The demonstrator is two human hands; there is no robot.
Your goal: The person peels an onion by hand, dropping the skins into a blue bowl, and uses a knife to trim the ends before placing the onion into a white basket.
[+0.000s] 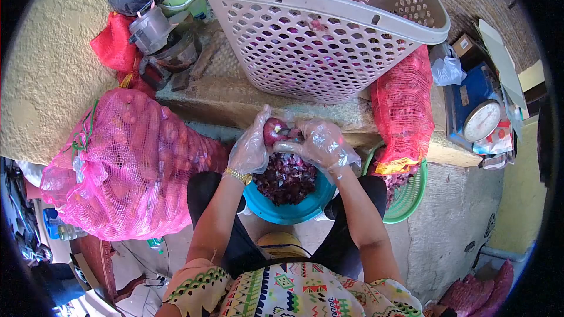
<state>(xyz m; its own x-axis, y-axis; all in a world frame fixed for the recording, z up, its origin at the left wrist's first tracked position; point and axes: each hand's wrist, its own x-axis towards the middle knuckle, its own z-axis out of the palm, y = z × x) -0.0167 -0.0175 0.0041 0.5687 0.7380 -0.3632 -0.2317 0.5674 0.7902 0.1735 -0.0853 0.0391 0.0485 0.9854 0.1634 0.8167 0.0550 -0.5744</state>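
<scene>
A red onion (pixel 274 131) with a pale spot on its side is gripped in my left hand (pixel 251 147), which wears a clear plastic glove and a gold watch at the wrist. My right hand (pixel 326 144), gloved the same way, is closed beside the onion, its thumb reaching toward it. Something small and dark shows at the right fingertips; I cannot make out what it is. Below both hands, between the knees, a blue basin (pixel 286 216) holds a heap of dark purple onion skins (pixel 286 183).
A tall beige perforated basket (pixel 317 41) with onions stands on the ledge ahead. A pink mesh sack (pixel 135 164) bulges at left; a red mesh sack (pixel 402 105) leans over a green basket (pixel 416 199) at right. A blue weighing scale (pixel 483 121) sits farther right.
</scene>
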